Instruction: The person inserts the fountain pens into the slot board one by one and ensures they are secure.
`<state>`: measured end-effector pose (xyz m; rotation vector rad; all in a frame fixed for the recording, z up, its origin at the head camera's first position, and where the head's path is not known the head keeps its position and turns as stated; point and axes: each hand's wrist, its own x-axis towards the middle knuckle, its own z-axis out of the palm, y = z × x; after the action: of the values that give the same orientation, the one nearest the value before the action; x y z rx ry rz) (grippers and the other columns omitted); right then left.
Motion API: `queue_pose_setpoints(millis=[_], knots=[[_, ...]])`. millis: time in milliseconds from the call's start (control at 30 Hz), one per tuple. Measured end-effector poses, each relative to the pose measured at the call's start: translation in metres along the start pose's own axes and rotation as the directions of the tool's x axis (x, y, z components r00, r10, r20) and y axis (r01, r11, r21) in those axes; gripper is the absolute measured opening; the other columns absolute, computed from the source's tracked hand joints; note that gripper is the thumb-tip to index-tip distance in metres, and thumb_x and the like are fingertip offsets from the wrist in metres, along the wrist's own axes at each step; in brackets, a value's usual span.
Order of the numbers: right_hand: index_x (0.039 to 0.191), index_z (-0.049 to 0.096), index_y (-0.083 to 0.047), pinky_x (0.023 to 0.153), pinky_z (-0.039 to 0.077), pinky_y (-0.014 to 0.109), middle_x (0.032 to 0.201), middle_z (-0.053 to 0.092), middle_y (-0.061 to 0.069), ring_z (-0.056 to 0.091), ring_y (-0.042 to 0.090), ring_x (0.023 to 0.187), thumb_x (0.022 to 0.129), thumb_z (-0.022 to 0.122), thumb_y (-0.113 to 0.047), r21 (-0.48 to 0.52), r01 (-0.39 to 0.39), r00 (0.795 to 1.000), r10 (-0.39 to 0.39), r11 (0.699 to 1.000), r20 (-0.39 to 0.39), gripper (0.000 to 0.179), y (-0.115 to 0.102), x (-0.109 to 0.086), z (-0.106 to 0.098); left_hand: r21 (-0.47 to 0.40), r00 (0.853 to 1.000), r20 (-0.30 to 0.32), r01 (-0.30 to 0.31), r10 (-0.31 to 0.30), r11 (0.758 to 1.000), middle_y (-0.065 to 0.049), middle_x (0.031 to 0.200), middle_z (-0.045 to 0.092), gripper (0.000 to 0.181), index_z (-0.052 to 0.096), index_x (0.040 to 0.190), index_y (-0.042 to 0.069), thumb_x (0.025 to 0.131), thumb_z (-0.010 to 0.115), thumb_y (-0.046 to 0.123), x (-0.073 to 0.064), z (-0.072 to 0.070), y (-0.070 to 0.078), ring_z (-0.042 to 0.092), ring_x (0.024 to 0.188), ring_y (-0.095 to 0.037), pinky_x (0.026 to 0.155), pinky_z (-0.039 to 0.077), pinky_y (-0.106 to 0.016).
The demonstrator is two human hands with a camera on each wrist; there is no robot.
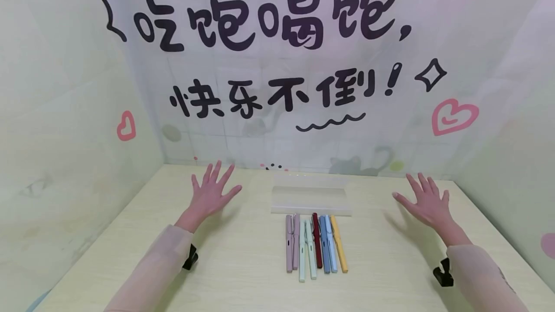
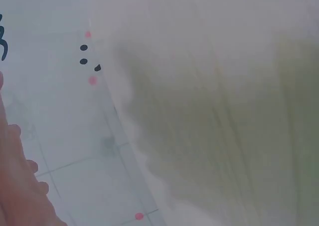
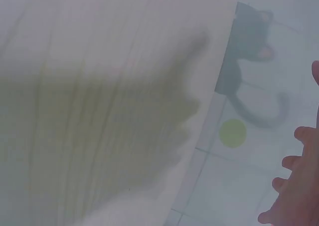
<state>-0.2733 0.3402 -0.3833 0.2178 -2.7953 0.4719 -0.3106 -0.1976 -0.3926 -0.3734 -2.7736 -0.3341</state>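
In the head view my left hand (image 1: 209, 196) is held above the left side of the table, its fingers straight and spread. My right hand (image 1: 428, 203) is over the right side in the same spread pose. Neither holds anything. Between them lies a row of capped pens: mauve pens (image 1: 289, 244), pale green pens (image 1: 302, 252), a dark red pen (image 1: 317, 242), blue pens (image 1: 324, 244) and a yellow pen (image 1: 339, 244). Just behind the pens sits a clear plastic case (image 1: 310, 208). The left wrist view catches part of the left hand (image 2: 20, 186); the right wrist view, part of the right hand (image 3: 301, 186).
A light wood-grain table (image 1: 243, 264) spans the space between the hands. White printed cloth (image 1: 277, 143) with dark characters and pink hearts rises behind it and at both sides. Dark wrist mounts (image 1: 443, 273) hang under the sleeves.
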Motion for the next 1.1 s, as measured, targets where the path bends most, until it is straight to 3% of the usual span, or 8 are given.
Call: queue_pose_setpoints(millis=[200,500,667,900,1100], knots=[[0.137,0.023,-0.001,0.085,0.001,0.070,0.135,0.018,0.031,0.010,0.050,0.121,0.085,0.047,-0.049,0.009,0.034,0.999,-0.034,0.999,-0.026,0.074,-0.006,0.001,-0.001,-0.152,0.994,-0.097,-0.072,0.057,0.986,-0.017,0.142,0.019,0.064,0.027,0.139,0.017,0.086,0.045,0.049,0.003,-0.003,0.009,0.012,0.128,-0.037,0.090,0.001,-0.067],[0.133,0.030,0.000,0.087,0.010,0.067,0.133,0.025,0.029,0.018,0.048,0.119,0.085,0.050,-0.046,0.007,0.103,0.994,-0.102,0.995,-0.033,0.070,-0.023,0.001,0.008,-0.308,0.986,-0.138,-0.128,0.089,0.943,-0.021,0.135,0.031,0.057,0.034,0.135,0.012,0.087,0.053,0.035,0.004,0.000,0.022,0.024,0.123,-0.037,0.089,0.010,-0.067],[0.128,0.039,0.000,0.083,0.024,0.063,0.126,0.037,0.027,0.031,0.046,0.112,0.085,0.052,-0.044,0.004,0.155,0.987,-0.154,0.988,-0.034,0.064,-0.033,0.000,0.016,-0.368,0.980,-0.164,-0.168,0.113,0.915,-0.018,0.129,0.041,0.049,0.042,0.130,0.006,0.088,0.054,0.028,0.007,0.003,0.030,0.036,0.117,-0.035,0.089,0.024,-0.060],[0.115,0.054,0.000,0.072,0.041,0.050,0.106,0.054,0.019,0.048,0.036,0.096,0.085,0.056,-0.036,0.132,0.182,0.983,-0.183,0.974,-0.005,0.046,-0.049,-0.002,0.030,-0.445,0.980,-0.154,-0.183,0.126,0.876,-0.017,0.124,0.045,0.043,0.046,0.124,0.001,0.088,0.055,0.022,0.010,0.007,0.041,0.039,0.115,-0.031,0.093,0.031,-0.048],[0.100,0.061,-0.001,0.064,0.044,0.034,0.081,0.059,0.000,0.055,0.018,0.075,0.085,0.059,-0.026,0.233,0.227,0.971,-0.237,0.946,0.016,0.030,-0.068,-0.004,0.037,-0.457,0.986,-0.124,-0.159,0.115,0.875,-0.017,0.123,0.046,0.041,0.048,0.123,0.001,0.088,0.055,0.022,0.014,0.009,0.048,0.040,0.115,-0.030,0.093,0.031,-0.046]])
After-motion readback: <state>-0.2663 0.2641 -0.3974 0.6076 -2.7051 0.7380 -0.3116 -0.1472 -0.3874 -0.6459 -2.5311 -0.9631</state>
